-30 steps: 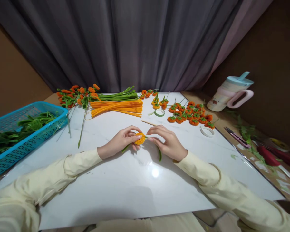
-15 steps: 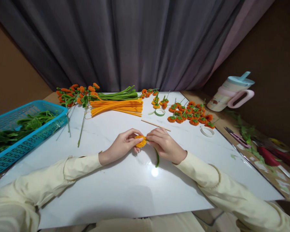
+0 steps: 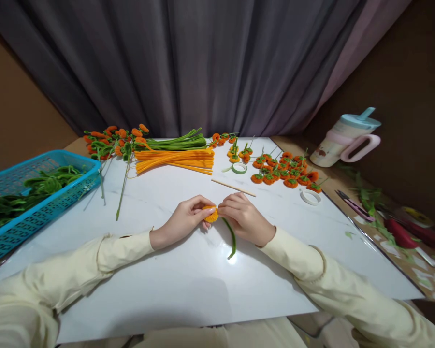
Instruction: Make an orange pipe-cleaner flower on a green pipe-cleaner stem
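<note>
1. At the near side of the white table, two forearms in pale yellow sleeves angle inward from either side, wrists low above the tabletop.
2. A green fuzzy strip hangs below the right fingers, curving down toward a bright glare spot on the table.
3. The left hand is clamped on a yellow fuzzy flower, thumb laid over its upper face, other fingers curled behind and beneath.
4. The right hand meets the flower's right edge, fingers bent and bunched together. It seems pinched on the strip's upper end, though from here its own fingers hide the grip.
5. Over on the left, a blue basket of green leafy pieces takes up that side; on the right, beyond the table edge, are pink-handled pliers.
6. Just past the right hand, a thin wooden stick lies between it and a green tape roll. A white ring rests farther right, before clustered orange flowers.
7. Farther back lie orange strips, then green strips, with a grey curtain behind everything.
</note>
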Action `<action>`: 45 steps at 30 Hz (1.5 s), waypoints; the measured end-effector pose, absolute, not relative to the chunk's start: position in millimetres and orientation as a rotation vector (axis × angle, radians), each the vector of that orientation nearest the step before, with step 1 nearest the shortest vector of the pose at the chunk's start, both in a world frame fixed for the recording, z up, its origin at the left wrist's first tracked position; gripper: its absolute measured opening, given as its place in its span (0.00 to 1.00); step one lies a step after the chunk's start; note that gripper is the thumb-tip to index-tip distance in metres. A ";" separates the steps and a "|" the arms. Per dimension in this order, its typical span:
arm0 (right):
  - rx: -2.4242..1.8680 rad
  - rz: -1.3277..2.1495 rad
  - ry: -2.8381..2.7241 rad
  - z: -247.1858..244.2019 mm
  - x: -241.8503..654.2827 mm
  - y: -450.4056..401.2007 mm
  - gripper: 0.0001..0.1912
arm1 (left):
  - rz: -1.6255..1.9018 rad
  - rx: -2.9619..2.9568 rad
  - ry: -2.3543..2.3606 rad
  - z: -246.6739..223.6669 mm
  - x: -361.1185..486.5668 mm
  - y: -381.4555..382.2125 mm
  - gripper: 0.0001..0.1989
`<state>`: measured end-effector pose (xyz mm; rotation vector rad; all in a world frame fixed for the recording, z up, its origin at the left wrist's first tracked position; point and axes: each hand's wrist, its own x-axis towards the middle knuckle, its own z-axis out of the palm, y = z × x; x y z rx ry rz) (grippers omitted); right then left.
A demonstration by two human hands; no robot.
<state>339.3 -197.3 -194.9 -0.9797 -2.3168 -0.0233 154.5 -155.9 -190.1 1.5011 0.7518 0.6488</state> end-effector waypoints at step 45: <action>-1.104 0.165 -2.131 -203.0 341.6 -198.3 0.21 | 0.591 1.441 0.573 -196.0 148.7 -150.0 0.16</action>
